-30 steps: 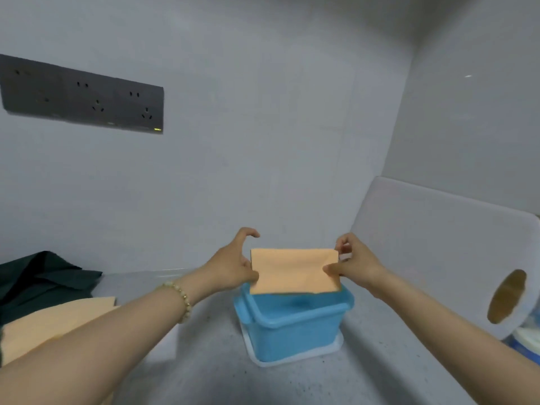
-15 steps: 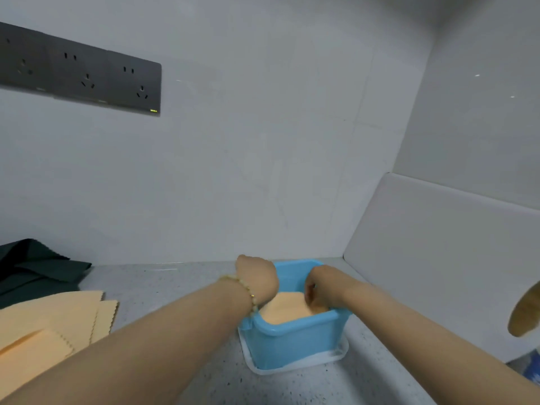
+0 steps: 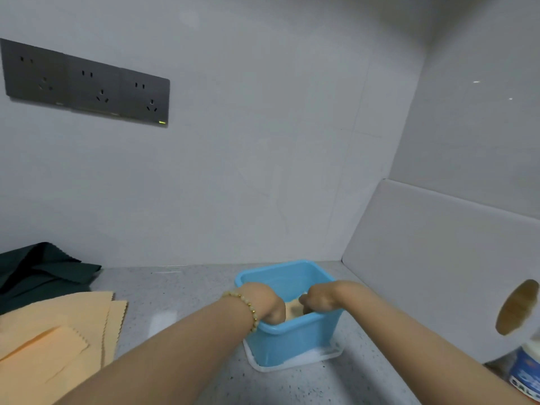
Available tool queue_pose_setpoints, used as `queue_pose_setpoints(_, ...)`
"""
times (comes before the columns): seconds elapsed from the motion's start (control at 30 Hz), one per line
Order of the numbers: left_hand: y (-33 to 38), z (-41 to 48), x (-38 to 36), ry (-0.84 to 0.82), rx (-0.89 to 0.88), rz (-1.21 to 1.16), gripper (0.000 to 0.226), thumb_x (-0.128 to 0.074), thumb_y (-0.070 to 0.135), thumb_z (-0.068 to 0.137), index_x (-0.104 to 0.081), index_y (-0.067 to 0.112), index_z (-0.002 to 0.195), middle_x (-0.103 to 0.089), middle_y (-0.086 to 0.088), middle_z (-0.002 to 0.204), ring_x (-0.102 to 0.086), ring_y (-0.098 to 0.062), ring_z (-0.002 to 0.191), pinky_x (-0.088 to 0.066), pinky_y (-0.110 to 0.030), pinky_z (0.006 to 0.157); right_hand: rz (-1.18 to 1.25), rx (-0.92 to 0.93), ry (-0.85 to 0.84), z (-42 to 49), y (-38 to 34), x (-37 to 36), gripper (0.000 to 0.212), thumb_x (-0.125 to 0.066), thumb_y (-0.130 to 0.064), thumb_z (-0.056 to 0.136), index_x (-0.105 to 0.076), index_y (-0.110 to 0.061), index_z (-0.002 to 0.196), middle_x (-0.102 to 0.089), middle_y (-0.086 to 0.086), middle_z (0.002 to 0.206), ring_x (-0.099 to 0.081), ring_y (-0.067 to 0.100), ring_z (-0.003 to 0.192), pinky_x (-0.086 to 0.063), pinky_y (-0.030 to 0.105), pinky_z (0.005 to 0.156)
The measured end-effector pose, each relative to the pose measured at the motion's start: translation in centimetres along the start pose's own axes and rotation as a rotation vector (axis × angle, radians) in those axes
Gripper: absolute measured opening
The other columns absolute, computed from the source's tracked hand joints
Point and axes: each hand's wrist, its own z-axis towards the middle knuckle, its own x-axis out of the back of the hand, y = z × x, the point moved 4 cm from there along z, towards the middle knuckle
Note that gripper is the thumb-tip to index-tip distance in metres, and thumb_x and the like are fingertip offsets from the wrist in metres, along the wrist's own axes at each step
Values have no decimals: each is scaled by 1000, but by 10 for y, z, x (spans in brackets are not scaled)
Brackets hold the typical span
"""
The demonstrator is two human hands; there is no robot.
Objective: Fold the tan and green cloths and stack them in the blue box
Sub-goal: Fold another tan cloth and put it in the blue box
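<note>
Head view: a second ago the folded tan cloth (image 3: 292,309) was held up over the blue box (image 3: 292,346), one edge in each hand. Half a second ago it was going in. Now it's down inside, with only a sliver showing between the hands. Left hand (image 3: 267,302) and right hand (image 3: 318,299) are both sunk past the rim, knuckles up, fingers hidden behind the near wall. Grip on either side: cannot tell. They could be pinching the cloth or just pressing it flat. A beaded bracelet (image 3: 248,305) on the left wrist sits at the rim.

For the task: this tan piece looks as good as placed, and what's left is to let go and pull out. Plenty remains. More tan cloths (image 3: 52,340) lie spread at the left of the counter (image 3: 181,290), with a smaller folded piece on top. The green cloths (image 3: 43,270) sit in a dark heap behind them against the wall. None of those are in the box.

Surface: grey speckled counter, with the box standing on a white tray (image 3: 292,365) that sticks out around its base.

Room: pale tiled walls meet in a corner, with a dark strip of wall sockets (image 3: 87,86) upper left. A white cutting board (image 3: 438,258) with a handle hole leans on the right wall. A blue-and-white tub (image 3: 526,375) sits at the lower right edge, partly cut off.
</note>
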Motion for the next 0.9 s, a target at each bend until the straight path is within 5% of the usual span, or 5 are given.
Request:
queue_pose_setpoints(0.13, 1, -17, 8, 265, -27, -94, 44, -22, 24, 103, -48, 10, 135, -46, -10, 143, -39, -29, 133, -12, -48, 114, 29, -12, 51, -10, -6, -1, 47, -20, -29, 104, -42, -12, 141, -34, 8, 151, -33, 25, 138, -24, 35, 111)
queue_pose_setpoints(0.3, -59, -81, -18, 777, -53, -433, 47, -22, 38, 104, -28, 25, 148, -32, 0, 153, -22, -18, 143, -7, -35, 117, 350, 115, 647, -50, -17, 18, 40, -33, -33, 102, -63, -8, 110, -59, 10, 128, -53, 25, 117, -40, 31, 94)
queue_pose_setpoints(0.57, -213, -185, -184, 572, 331, -352, 57, -14, 52, 100, 1, 33, 152, 6, 8, 160, 9, -13, 147, 10, -38, 118, 619, 629, 752, -92, -165, -22, 31, -45, -31, 99, -59, -22, 125, -45, -6, 144, -42, 9, 131, -25, 16, 104)
queue_pose_setpoints(0.73, -261, -207, -248, 403, 444, -501, 81, -13, 81, 82, 7, 43, 149, 15, 10, 158, 19, -23, 145, 17, -48, 113, 488, 655, 426, -66, -277, -69, 52, -35, -42, 100, -26, -24, 149, -19, -5, 158, -21, 12, 143, -16, 25, 115)
queue_pose_setpoints(0.9, -294, -198, -284, 454, 540, -509, 75, -7, 80, 82, 12, 47, 146, 21, 13, 156, 24, -25, 143, 19, -53, 113, 509, 569, 375, -43, -335, -95, 56, -25, -41, 102, -7, -24, 152, -8, -2, 160, -13, 16, 146, -13, 33, 119)
